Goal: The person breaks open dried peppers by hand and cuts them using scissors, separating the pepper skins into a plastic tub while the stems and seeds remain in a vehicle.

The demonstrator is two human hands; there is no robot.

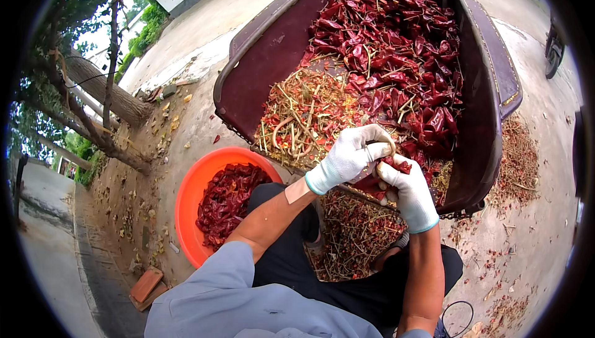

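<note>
Both my hands wear white gloves and meet over the near edge of a dark maroon cart bed (257,84). My right hand (409,194) is closed around a dried red chili pepper (403,167). My left hand (348,157) is closed in a pinch at the pepper's upper end; what lies between its fingertips is too small to make out. Inside the bed, dried red chilies (396,46) are heaped at the back and right. Loose stems and seeds (297,111) cover the front left part, just beyond my left hand.
An orange basin (186,208) with red chilies (224,204) stands on the ground left of my knee. Stem scraps (356,232) lie between my legs, and more debris (517,158) is right of the cart. Bricks (147,285) and trees (114,93) are at the left.
</note>
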